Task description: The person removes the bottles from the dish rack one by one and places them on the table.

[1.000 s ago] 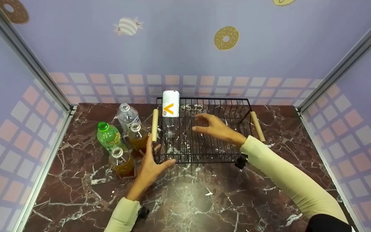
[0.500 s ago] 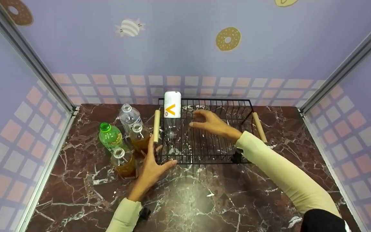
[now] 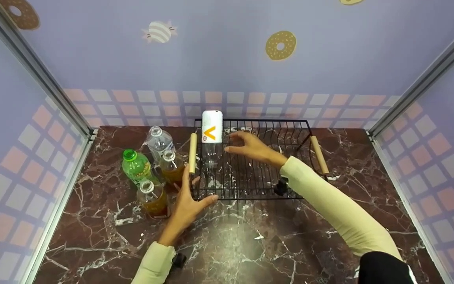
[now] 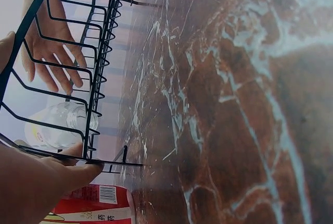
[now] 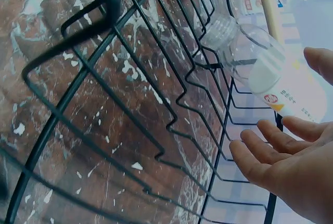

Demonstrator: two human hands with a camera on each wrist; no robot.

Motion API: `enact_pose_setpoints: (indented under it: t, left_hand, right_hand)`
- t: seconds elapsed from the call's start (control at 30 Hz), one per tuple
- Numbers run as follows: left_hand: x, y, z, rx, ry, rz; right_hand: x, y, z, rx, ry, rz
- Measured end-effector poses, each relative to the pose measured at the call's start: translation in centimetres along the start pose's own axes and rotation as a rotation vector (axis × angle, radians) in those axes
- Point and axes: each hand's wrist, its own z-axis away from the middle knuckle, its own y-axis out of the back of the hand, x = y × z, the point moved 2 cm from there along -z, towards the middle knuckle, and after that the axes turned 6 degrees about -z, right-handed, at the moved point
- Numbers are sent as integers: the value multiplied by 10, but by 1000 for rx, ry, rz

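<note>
A clear bottle with a white label and orange mark (image 3: 212, 127) leans neck down inside the black wire dish rack (image 3: 258, 198). My right hand (image 3: 252, 148) hovers over the rack just right of this bottle, fingers loosely bent and apart from it. In the right wrist view, a gap shows between the right hand (image 5: 291, 156) and the bottle (image 5: 291, 88). At the rack's front left corner, my left hand (image 3: 187, 207) holds the wire frame, thumb along the front and fingers at the side. The left wrist view shows left fingertips (image 4: 86, 171) on either side of an end wire.
Left of the rack stand several bottles: a clear one (image 3: 160, 144), a green one (image 3: 136, 165) and two with amber labels, one nearer (image 3: 155, 203) and one farther (image 3: 172, 167). Wooden handles (image 3: 192, 153) flank the rack. Walls enclose the marble counter (image 3: 227, 240).
My right hand has moved left, closer to the white-labelled bottle. The left hand stays at the rack's corner, and the bottles have not moved on the counter.
</note>
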Motion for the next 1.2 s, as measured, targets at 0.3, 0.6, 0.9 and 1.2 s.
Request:
enact_pose_setpoints:
  t: [0.3, 0.6, 0.9, 1.2]
  left_hand:
    - [0, 0, -1, 6, -3, -5]
    - [0, -1, 1, -1, -7, 7]
    - [0, -1, 0, 2, -8, 4]
    - [0, -1, 0, 0, -9, -4]
  right_hand:
    - [-3, -10, -10, 9, -24, 1]
    - [-4, -20, -21, 25, -38, -80]
    - [-4, -26, -29, 21, -50, -117]
    - [-4, -33, -40, 16, -52, -132]
